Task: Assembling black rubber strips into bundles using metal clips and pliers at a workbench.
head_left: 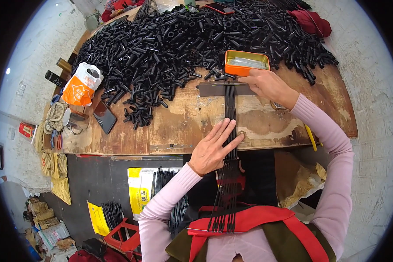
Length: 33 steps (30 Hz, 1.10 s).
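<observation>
A bundle of thin black rods (230, 105) runs from the table over its front edge to my lap, fanning out at the lower ends. My left hand (212, 148) lies on it with the fingers stretched out. Under the upper ends is a flat dark strip (212, 90). My right hand (268, 87) is closed at the strip's right end, pinching what looks like a thin metal wire (218, 84) laid across the rods. Just beyond stands an orange tin (247, 70) holding thin silvery wires. Another thin metal rod (201, 230) crosses the lower ends on my lap.
A large heap of short black tubular pieces (170, 43) covers the table's back. On the left are a phone (105, 117), an orange-and-white plastic bag (82, 85) and coiled cord (54, 115). A yellow-handled tool (310, 137) sits at the right front edge. A red stool (124, 240) stands below.
</observation>
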Available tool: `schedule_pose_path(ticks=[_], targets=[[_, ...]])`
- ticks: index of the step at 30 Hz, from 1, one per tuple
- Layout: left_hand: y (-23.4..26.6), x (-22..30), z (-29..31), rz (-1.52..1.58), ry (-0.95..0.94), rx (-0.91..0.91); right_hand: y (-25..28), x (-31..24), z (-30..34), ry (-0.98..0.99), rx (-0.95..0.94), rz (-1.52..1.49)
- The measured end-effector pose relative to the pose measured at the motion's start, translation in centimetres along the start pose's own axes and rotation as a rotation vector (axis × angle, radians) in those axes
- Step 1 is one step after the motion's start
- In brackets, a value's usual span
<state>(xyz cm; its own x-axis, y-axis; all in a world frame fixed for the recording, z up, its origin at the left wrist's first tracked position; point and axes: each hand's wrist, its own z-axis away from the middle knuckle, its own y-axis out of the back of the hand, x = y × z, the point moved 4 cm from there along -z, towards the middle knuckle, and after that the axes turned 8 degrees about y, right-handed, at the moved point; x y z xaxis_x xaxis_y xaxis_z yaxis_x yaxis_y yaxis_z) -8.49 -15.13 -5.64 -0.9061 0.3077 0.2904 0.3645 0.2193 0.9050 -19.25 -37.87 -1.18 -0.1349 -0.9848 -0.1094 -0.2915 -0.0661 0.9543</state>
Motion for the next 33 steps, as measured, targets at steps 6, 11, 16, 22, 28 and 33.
schedule_pose_path(ticks=[6,11,16,22,28,33], targets=[[-0.03,0.04,0.04,-0.006,0.001,-0.009,-0.19,0.01,-0.21,0.018,-0.008,0.008],[0.04,0.04,0.02,-0.006,-0.002,0.002,-0.2,-0.06,-0.35,0.004,-0.018,-0.005],[0.07,0.03,0.02,-0.001,-0.002,0.005,-0.11,-0.13,-0.3,0.047,0.004,0.0],[0.09,0.02,0.03,0.006,0.002,0.001,-0.15,0.06,-0.1,0.012,0.014,-0.013],[0.06,0.0,0.03,0.006,0.006,-0.01,-0.14,-0.07,-0.16,0.012,0.01,-0.007],[-0.12,-0.07,0.1,0.005,0.01,-0.029,-0.55,-0.04,-0.49,0.031,0.026,-0.047]])
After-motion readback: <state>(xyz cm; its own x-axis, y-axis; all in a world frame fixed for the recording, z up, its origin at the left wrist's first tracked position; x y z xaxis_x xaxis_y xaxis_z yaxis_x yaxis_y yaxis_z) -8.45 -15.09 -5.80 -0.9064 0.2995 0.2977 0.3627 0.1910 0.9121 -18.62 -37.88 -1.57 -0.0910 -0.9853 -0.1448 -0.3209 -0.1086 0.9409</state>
